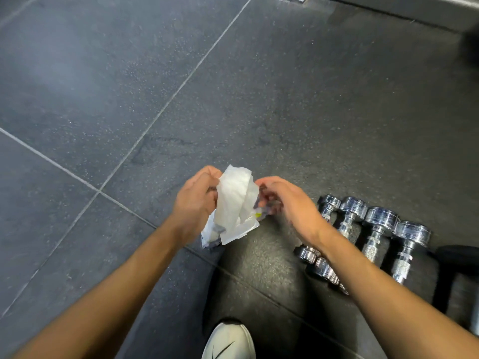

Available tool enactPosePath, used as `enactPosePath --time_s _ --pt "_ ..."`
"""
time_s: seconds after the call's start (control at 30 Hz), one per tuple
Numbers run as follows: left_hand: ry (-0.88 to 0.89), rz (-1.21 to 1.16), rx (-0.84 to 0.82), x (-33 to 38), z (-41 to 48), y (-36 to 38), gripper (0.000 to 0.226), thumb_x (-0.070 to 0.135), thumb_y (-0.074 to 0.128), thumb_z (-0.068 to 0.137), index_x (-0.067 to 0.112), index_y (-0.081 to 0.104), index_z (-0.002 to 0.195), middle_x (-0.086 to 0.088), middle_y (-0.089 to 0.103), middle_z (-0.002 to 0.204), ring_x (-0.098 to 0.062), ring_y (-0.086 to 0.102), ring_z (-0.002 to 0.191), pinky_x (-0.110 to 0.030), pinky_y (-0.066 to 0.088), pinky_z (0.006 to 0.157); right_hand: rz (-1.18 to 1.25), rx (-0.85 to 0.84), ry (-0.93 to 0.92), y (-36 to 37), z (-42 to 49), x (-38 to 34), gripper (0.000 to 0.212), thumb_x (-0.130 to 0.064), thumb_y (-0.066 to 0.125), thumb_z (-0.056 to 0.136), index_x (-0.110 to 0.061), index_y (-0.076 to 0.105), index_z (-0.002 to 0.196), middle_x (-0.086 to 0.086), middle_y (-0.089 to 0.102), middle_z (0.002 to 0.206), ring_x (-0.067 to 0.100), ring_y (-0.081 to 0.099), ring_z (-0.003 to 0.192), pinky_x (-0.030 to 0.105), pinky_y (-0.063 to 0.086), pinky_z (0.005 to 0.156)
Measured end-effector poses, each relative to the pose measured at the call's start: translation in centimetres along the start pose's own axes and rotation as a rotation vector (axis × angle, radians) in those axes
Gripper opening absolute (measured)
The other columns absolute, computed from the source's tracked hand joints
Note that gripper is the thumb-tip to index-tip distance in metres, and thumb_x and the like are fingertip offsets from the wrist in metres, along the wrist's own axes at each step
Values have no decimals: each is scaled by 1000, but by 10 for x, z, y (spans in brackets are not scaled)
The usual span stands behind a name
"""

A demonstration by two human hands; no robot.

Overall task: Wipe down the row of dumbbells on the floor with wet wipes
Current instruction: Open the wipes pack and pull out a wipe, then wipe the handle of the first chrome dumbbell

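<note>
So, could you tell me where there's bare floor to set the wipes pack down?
The grey tiles left of the left hand and beyond the right hand are bare. A smaller bare patch of dark mat lies between the shoe and the dumbbells. The right is crowded: dumbbells lie side by side, a black frame just past them.

A single wide-angle camera on the person's head looks forward and steeply down at the dark tiled floor [103, 86]. Both forearms come in from the bottom edge. Close to the lens, just below the middle of the view, are the left hand [197, 203] and the right hand [290, 206], with the wet wipe [237, 195] and wipes packet [233, 233] held between them. A white shoe [229, 340] at the bottom edge sits almost under the camera. The chrome dumbbells [381, 218] lie at lower right, partly behind the right forearm.
</note>
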State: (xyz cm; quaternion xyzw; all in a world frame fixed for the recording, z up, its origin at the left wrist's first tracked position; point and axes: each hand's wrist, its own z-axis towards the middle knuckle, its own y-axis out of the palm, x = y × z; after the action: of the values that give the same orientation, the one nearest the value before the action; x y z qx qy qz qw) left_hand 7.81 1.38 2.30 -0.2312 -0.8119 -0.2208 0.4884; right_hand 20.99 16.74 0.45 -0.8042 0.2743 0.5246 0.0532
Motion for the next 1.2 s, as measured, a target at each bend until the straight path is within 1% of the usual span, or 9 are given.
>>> enactPosePath --time_s 0.07,0.2,0.3,0.37,0.57,0.67,0.8,1.03,1.2 --pt "-20 -59 -86 4 -5 17 18 17 49 84 20 58 69 -5 44 68 -17 40 64 -35 31 62 102 -56 11 -9 -11 -7 36 -26 55 102 6 63 118 15 64 94 25 58 85 28 52 67" --pt "-64 -60 -189 6 -13 53 17 15 53 87 20 61 74 -13 43 75 -26 42 69 -34 38 63 135 13 -48 -32 -39 -16 28 -11 63 97 7 62 119 6 72 93 14 67 85 26 54 75" --pt "-36 -41 -267 0 -23 76 7 16 65 97 15 59 95 -11 56 85 -22 57 78 -31 52 68 112 101 -85 -54 -57 -21 27 -11 71 91 4 63 112 7 73 94 21 66 89 39 52 86" --pt "-15 36 -318 -7 -30 91 27 19 75 88 9 57 105 -9 65 94 -19 66 84 -32 58 75 112 123 -86 -66 -71 -25 28 -15 72 90 1 64 111 10 72 95 24 66 89 44 51 88" --pt "-37 122 -306 -16 -46 138 16 11 75 91 9 67 105 -10 74 103 -24 74 90 -36 58 68 242 120 -89 -93 -111 -27 29 -18 60 99 3 58 119 12 69 100 21 67 90 34 57 79" --pt "-108 31 -298 -18 -53 152 22 15 69 95 4 63 113 -20 73 112 -30 73 100 -46 60 78 325 183 -98 -103 -128 -22 26 -21 56 100 -3 59 118 12 69 103 22 67 93 37 57 84" --pt "-178 50 -256 -31 -54 162 26 18 66 98 -1 61 115 -19 76 109 -35 73 103 -51 59 91 367 448 -72 -126 -144 -8 12 -23 54 104 -13 59 108 6 69 92 18 66 83 33 56 71" --pt "-311 48 -300 -56 -56 169 18 13 60 102 8 67 117 -18 74 114 -23 72 91 -39 59 79 -407 749 50 -154 -174 27 26 -38 54 101 -13 48 100 2 53 76 13 47 65 41 46 67" --pt "-37 276 -280 -68 -76 182 16 23 63 99 31 68 112 -12 75 103 -25 68 93 -41 52 82 -557 888 -24 -135 -178 49 22 -33 63 95 -18 48 101 -2 52 96 19 48 87 33 41 78"
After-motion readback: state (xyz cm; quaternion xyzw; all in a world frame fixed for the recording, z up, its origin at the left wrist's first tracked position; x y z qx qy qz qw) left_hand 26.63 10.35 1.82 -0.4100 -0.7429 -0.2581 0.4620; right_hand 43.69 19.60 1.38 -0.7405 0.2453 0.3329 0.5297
